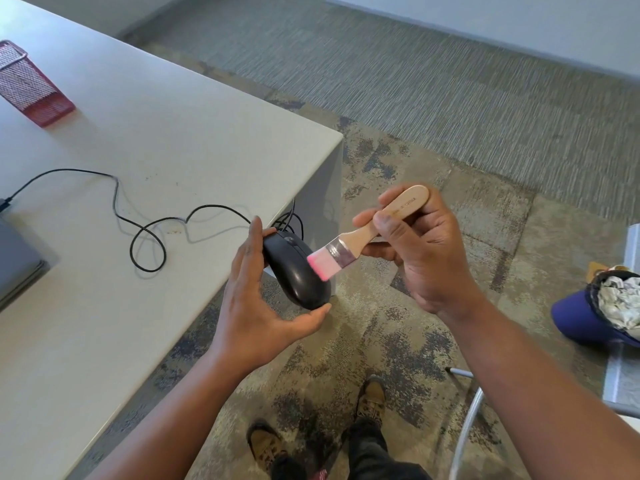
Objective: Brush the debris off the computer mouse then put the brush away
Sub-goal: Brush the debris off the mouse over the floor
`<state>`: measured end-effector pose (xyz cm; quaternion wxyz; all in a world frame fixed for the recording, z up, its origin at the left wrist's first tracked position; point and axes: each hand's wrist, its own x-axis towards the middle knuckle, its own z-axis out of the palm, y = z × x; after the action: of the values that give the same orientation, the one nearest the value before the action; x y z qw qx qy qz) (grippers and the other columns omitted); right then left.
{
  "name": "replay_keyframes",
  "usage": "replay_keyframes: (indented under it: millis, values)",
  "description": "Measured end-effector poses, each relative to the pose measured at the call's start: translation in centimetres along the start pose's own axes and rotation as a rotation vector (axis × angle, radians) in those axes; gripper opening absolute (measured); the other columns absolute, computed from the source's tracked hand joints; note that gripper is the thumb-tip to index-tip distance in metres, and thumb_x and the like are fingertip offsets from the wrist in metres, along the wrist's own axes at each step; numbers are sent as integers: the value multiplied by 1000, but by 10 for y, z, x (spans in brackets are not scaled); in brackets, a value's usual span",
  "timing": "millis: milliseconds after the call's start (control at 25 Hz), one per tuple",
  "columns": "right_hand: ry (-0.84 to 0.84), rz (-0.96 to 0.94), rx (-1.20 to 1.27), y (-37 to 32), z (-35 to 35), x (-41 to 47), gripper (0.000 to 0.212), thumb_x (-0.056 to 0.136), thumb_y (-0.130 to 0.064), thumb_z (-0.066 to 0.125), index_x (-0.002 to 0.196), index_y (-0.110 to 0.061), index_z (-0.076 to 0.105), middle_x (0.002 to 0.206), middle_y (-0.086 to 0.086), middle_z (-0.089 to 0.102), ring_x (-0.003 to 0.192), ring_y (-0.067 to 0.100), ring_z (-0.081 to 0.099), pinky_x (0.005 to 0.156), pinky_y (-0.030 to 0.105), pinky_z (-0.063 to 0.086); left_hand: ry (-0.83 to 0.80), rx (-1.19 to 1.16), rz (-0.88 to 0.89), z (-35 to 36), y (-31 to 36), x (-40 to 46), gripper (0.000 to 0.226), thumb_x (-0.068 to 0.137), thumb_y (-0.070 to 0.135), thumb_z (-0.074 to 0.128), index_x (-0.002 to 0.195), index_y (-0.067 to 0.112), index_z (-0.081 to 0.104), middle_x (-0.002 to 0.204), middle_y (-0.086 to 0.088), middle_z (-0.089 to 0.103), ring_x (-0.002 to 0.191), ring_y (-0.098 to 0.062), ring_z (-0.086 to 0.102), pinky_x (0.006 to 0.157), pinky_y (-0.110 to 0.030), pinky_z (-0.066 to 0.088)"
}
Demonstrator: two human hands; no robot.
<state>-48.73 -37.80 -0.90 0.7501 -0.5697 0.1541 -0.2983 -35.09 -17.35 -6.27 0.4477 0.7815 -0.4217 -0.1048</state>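
Note:
My left hand (258, 306) holds a black wired computer mouse (294, 271) just past the corner of the table, with the thumb at its near end and the fingers along its far side. My right hand (419, 251) grips the wooden handle of a small brush (367, 233). The brush's pink bristles (322, 266) touch the top right of the mouse. The mouse's black cable (149, 233) loops back across the table to the left.
The beige table (173, 143) fills the left. A red mesh holder (29, 84) stands at its far left and a grey laptop (17, 261) lies at the left edge. Patterned carpet lies below. A blue cap (585, 317) and a chair frame (464, 427) are at the right.

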Motion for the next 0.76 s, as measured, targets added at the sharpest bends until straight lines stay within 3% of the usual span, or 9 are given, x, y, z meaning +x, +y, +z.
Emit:
replay_keyframes:
  millis: [120, 240, 400, 560, 680, 760]
  values:
    - [44, 63, 64, 6, 1, -1, 14, 96, -10, 64, 105, -21, 60, 94, 10, 78, 83, 23, 74, 65, 34, 61, -6, -119, -3, 3, 0, 0, 125, 64, 53, 94, 168, 29, 28, 156, 14, 41, 138, -16, 55, 111, -22, 50]
    - [133, 111, 111, 5, -2, 0, 15, 95, -8, 63, 105, -18, 59, 92, 11, 78, 81, 23, 74, 62, 31, 60, -10, -278, 7, 4, 2, 1, 105, 65, 42, 98, 157, 35, 48, 158, 9, 38, 140, -16, 56, 104, -28, 58]
    - [126, 145, 178, 2, -3, 0, 15, 97, -6, 61, 106, -18, 59, 93, 12, 78, 80, 22, 75, 62, 30, 60, -16, -385, -15, 4, 3, 2, 97, 66, 32, 99, 151, 31, 53, 159, 2, 37, 146, -19, 52, 102, -42, 62]
    - [113, 151, 184, 2, -1, -1, 15, 96, -7, 62, 106, -17, 59, 93, 12, 78, 80, 22, 75, 62, 30, 60, -25, -446, -28, 5, 3, 2, 102, 66, 26, 100, 155, 33, 48, 160, 2, 39, 142, -23, 58, 98, -46, 64]
    - [127, 157, 184, 3, -2, -2, 15, 97, -5, 61, 106, -17, 59, 93, 12, 78, 79, 22, 74, 63, 30, 60, -84, -472, -44, 4, 0, 1, 124, 67, 16, 99, 166, 33, 26, 160, 15, 48, 123, -22, 75, 91, -47, 66]
    - [126, 171, 203, 3, -4, -2, 15, 95, -6, 62, 105, -17, 60, 93, 12, 78, 78, 21, 74, 61, 29, 60, -101, -465, -48, 2, -2, 0, 136, 67, 16, 99, 170, 36, 12, 165, 13, 40, 121, -21, 75, 92, -44, 66]
